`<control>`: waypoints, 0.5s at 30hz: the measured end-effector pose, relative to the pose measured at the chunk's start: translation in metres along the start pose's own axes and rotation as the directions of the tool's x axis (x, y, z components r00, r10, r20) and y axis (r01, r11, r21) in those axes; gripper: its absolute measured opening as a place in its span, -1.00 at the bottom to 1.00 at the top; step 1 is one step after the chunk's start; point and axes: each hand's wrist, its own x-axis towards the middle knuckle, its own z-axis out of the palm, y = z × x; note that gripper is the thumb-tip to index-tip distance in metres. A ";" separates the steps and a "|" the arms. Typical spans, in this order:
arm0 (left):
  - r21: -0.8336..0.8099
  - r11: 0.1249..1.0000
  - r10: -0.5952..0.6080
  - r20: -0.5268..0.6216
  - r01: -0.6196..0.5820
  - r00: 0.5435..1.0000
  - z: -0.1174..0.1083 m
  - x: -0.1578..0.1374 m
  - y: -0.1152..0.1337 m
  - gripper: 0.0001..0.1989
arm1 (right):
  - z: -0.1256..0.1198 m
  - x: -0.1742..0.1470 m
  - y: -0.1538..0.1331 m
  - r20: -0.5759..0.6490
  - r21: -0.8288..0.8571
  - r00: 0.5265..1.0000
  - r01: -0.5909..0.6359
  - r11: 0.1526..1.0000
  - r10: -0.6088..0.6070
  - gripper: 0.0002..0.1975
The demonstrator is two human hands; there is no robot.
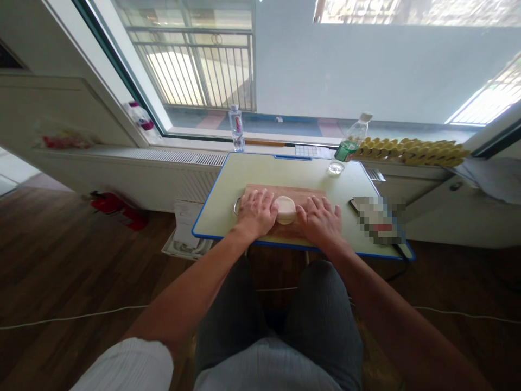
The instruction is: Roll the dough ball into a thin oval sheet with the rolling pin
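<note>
Pressing down with left hand (256, 213) and right hand (321, 218), fingers loosely spread, thumbs at either side of a pale doughy round (286, 204), over the wooden board (299, 191) along the table's (260, 168) near edge. Seems already shaped and partly flattened; cannot judge the work left. Farther out, by the far right corner, a green-labelled bottle (348, 149).
</note>
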 end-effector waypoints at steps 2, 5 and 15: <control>0.000 1.000 0.002 -0.015 -0.002 1.000 0.000 -0.003 0.001 -0.39 | 0.001 -0.002 0.000 -0.018 0.001 1.000 0.001 1.000 -0.001 -0.30; -0.004 1.000 -0.002 -0.011 0.002 1.000 0.000 0.006 0.000 -0.40 | -0.002 0.007 -0.001 -0.023 0.002 0.999 0.022 1.000 -0.022 -0.38; -0.074 0.997 -0.003 0.168 0.016 0.986 0.000 0.076 -0.012 -0.39 | 0.004 0.081 0.010 0.172 0.036 0.985 -0.023 0.999 0.017 -0.28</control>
